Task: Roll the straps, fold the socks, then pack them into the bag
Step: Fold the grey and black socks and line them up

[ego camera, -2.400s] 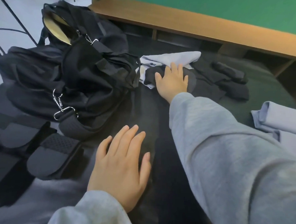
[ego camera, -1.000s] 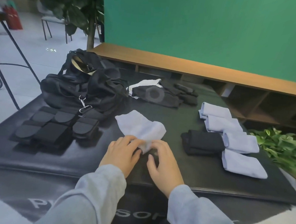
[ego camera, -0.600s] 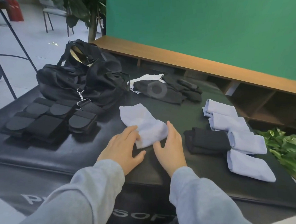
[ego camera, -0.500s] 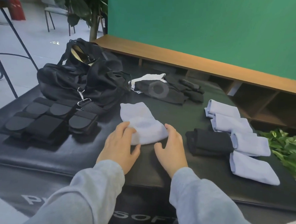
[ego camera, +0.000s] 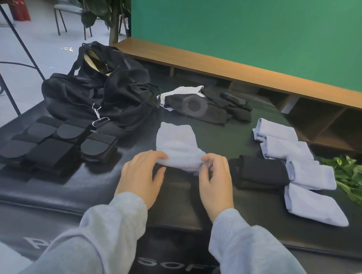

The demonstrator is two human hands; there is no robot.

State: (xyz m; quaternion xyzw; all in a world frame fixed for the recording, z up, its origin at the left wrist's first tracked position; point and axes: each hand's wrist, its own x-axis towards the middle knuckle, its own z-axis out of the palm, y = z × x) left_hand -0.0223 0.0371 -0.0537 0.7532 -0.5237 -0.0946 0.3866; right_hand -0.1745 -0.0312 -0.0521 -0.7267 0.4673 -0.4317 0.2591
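A light blue sock point(ego camera: 178, 146) lies on the black mat point(ego camera: 93, 186) in front of me. My left hand point(ego camera: 141, 177) and my right hand point(ego camera: 214, 182) each pinch its near edge, which is turned up into a fold. To the right lie several folded light blue socks point(ego camera: 296, 161) and a folded black pair point(ego camera: 258, 172). Unfolded black socks point(ego camera: 210, 111) and a white one point(ego camera: 182, 90) lie at the back. The black bag point(ego camera: 100, 97) sits open at the back left. Rolled black straps point(ego camera: 56, 145) are lined up in front of it.
A wooden bench point(ego camera: 242, 71) runs along the green wall behind the mat. A leafy plant point(ego camera: 356, 177) pokes in at the right edge. Chairs and a metal stand are on the floor at the far left.
My right hand took the light blue sock from the back pile and brought it to the front. Both hands flattened it and now lift its near edge into a fold.
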